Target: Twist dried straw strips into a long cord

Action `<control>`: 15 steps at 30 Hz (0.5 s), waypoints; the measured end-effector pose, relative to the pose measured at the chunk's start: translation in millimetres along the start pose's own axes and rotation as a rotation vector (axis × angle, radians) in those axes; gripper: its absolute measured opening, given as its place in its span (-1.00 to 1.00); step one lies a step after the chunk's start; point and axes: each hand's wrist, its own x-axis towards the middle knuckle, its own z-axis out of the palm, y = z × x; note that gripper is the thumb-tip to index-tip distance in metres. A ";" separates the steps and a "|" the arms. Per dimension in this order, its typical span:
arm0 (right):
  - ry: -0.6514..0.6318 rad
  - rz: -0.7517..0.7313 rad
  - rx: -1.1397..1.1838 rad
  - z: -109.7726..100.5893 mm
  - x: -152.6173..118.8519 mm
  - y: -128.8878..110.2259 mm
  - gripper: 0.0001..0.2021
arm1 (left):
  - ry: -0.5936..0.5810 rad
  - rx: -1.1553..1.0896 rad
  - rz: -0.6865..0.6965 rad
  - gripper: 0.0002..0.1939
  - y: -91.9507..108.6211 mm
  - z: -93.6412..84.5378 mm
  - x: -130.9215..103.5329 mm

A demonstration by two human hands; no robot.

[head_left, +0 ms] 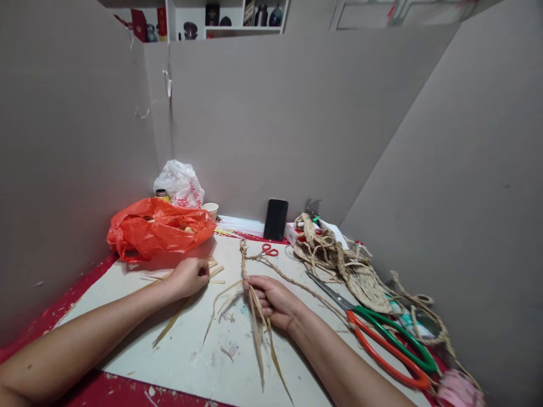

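Note:
My right hand [274,299] pinches a braided straw cord [244,260] at its lower end, where several loose straw strands [257,339] fan out below the fingers. The braid runs up from the pinch, and a thinner twisted cord [297,281] branches off it toward the right. My left hand [190,278] is closed, resting at the edge of some flat dry straw strips [217,272]. What its fingers hold, if anything, is hidden. Another long strip [169,328] lies beneath the left forearm.
Small red-handled scissors [270,250] lie behind the braid. Large shears [382,333] with green and orange handles rest at the right, beside woven straw pieces [360,282]. An orange plastic bag [161,229] stands at the left, a dark phone [276,219] at the back. Grey panels [254,113] enclose the table.

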 end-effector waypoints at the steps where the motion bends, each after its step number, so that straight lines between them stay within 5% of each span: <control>1: 0.000 -0.005 -0.004 0.7 -0.2 -0.1 -0.80 | -0.003 -0.065 -0.004 -0.91 2.2 -1.2 -0.2; 9: -0.011 -0.056 -0.064 6.5 -1.8 -0.3 -0.74 | -0.244 -0.994 -0.247 -0.76 26.2 -5.7 -10.3; 15: 0.005 -0.063 -0.060 8.3 -4.8 -1.1 -0.73 | -0.385 -1.157 -0.396 -0.62 30.2 -7.1 -13.9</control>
